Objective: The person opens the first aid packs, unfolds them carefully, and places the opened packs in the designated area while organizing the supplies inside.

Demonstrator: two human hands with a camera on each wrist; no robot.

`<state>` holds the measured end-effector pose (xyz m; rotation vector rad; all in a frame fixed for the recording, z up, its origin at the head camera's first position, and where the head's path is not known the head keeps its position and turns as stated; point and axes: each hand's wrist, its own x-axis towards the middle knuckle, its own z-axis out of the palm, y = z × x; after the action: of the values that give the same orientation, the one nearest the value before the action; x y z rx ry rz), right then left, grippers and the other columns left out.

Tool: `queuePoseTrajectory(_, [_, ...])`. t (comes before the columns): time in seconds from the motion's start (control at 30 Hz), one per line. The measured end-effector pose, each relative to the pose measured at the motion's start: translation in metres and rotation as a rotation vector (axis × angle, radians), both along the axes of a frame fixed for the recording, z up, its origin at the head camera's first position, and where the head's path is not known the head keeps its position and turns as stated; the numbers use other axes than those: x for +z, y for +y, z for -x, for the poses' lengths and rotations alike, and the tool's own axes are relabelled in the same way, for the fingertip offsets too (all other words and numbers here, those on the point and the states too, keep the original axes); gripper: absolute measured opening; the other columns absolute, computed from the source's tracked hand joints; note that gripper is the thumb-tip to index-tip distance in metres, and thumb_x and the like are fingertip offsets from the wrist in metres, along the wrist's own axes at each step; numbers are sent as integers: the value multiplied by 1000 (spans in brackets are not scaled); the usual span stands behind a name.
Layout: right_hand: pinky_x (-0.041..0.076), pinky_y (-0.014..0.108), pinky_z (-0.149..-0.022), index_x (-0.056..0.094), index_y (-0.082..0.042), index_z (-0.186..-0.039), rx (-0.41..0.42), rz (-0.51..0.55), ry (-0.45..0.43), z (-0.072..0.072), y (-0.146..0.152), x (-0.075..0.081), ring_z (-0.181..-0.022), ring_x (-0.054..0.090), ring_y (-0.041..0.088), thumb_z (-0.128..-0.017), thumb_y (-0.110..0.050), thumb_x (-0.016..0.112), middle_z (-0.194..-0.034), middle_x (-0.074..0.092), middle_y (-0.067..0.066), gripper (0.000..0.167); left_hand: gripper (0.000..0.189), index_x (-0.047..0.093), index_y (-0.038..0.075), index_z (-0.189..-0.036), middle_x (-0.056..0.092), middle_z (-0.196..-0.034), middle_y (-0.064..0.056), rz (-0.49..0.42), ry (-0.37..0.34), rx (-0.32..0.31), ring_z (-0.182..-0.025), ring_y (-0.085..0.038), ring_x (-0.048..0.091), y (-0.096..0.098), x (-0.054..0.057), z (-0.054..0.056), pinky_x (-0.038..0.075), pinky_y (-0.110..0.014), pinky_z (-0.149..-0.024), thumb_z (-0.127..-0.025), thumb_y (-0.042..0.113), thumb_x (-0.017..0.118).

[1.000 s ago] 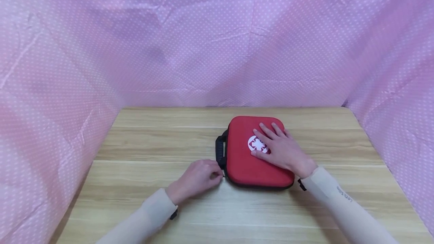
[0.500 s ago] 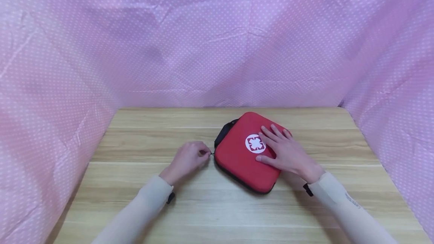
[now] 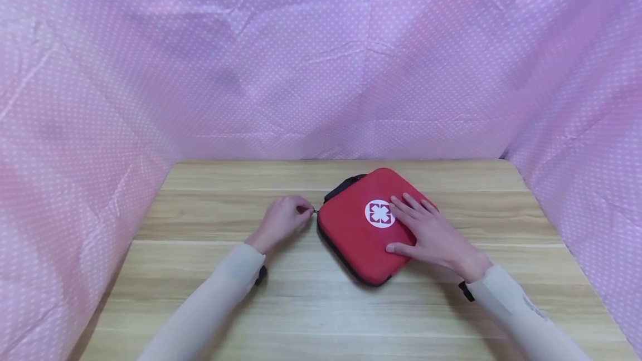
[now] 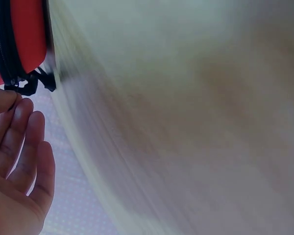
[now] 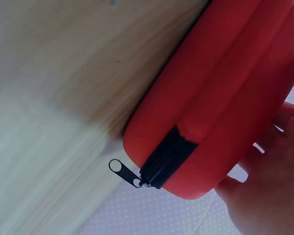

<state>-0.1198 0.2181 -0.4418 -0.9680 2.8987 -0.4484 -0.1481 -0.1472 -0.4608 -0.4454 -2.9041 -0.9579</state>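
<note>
A red hard-shell first-aid case [image 3: 358, 238] lies turned cornerwise on the table, a white emblem [image 3: 380, 214] on its lid. Its black carry handle [image 3: 344, 187] is on the upper-left side. At the left corner my left hand [image 3: 283, 220] pinches a small zipper pull [image 3: 315, 211] between thumb and index finger. The left wrist view has this pinch right beside the black zipper [image 4: 5, 44], the other fingers loosely bent. My right hand [image 3: 431, 235] rests on the lid with fingers spread. In the right wrist view a second zipper pull [image 5: 122, 171] hangs free at the zipper's end.
The wooden table [image 3: 210, 177] carries the case near its middle. Pink dotted cloth [image 3: 321, 71] hangs behind the table and along both sides. Both forearms wear pale sleeves, the left sleeve [image 3: 210, 299] reaching in from the front edge.
The case has turned clockwise, so its handle went from the left side to the upper left. My left hand moved away from me with the zipper pull; my right hand shifted slightly right and nearer.
</note>
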Motion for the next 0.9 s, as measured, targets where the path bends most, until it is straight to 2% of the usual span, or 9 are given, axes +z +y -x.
queuePoseTrajectory(0.2, [14,58,-124,43,-10,-158,20,-28,42,-5,3,-2,-156,22,37,-86,-76,64,-167,34,9,100,10,83,10,-97,78,-97,-1,-31,-37,43,-95,-17,72,3,-1,12,56,-39,-88,-95,11,73])
queuePoseTrajectory(0.43, [19,59,-123,54,-10,-152,20,1,71,-9,5,0,-155,25,37,-85,-73,69,-165,39,8,93,10,83,10,-99,79,-98,-2,-48,-33,28,-96,-18,72,5,-5,22,56,-39,-88,-96,12,73])
queuePoseTrajectory(0.6, [18,59,-123,52,-13,-154,15,35,84,-1,0,3,-156,22,37,-86,-70,69,-166,36,7,90,9,82,8,-98,79,-98,-4,-67,-14,14,-95,-19,72,4,-7,25,56,-40,-88,-97,11,73])
queuePoseTrajectory(0.77, [14,65,-121,43,-24,-160,1,26,38,10,-6,1,-158,15,35,-88,-74,63,-170,28,2,90,9,81,8,-99,78,-98,-3,-72,-27,0,-94,-19,71,4,-8,26,56,-40,-88,-97,10,72])
queuePoseTrajectory(0.9, [10,68,-121,43,-26,-160,-7,-5,2,14,-7,-1,-158,12,38,-89,-75,62,-170,27,3,88,9,80,7,-101,77,-100,-4,-56,-42,-27,-95,-20,69,6,-8,26,55,-40,-90,-98,8,71])
